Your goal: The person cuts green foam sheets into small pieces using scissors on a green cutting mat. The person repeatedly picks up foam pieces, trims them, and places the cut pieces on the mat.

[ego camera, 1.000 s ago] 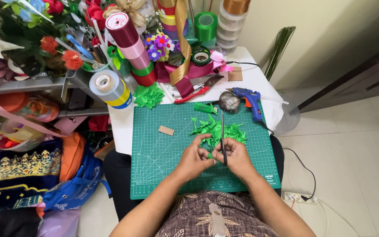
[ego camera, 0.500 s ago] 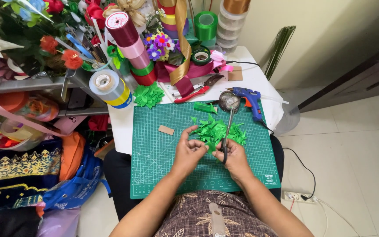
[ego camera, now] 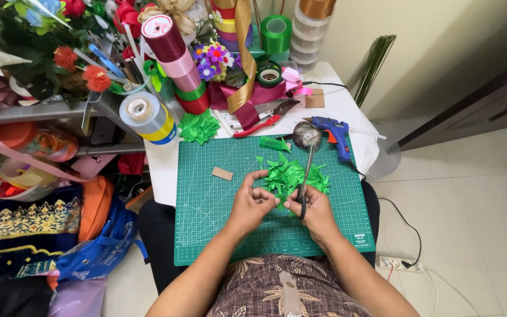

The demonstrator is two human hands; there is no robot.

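Note:
Over the green cutting mat (ego camera: 206,199) my left hand (ego camera: 252,202) pinches a small green ribbon piece (ego camera: 277,198) at its fingertips. My right hand (ego camera: 314,210) grips a thin metal tool (ego camera: 306,170) with a dark handle that points away from me, and its fingers also touch the same green piece. Just beyond both hands lies a pile of cut green ribbon pieces (ego camera: 291,173). The tool's tip reaches toward a round silvery dish (ego camera: 306,135) at the mat's far edge.
A blue glue gun (ego camera: 335,134), red-handled scissors (ego camera: 262,120), a small brown card piece (ego camera: 222,174) and green leaf cut-outs (ego camera: 198,126) lie near the mat. Ribbon spools (ego camera: 174,56) and artificial flowers (ego camera: 83,70) crowd the back left. A power strip (ego camera: 400,264) sits on the floor.
Both hands have moved slightly toward the pile of green pieces and closed together on one piece. The metal tool has tilted more upright toward the silvery dish.

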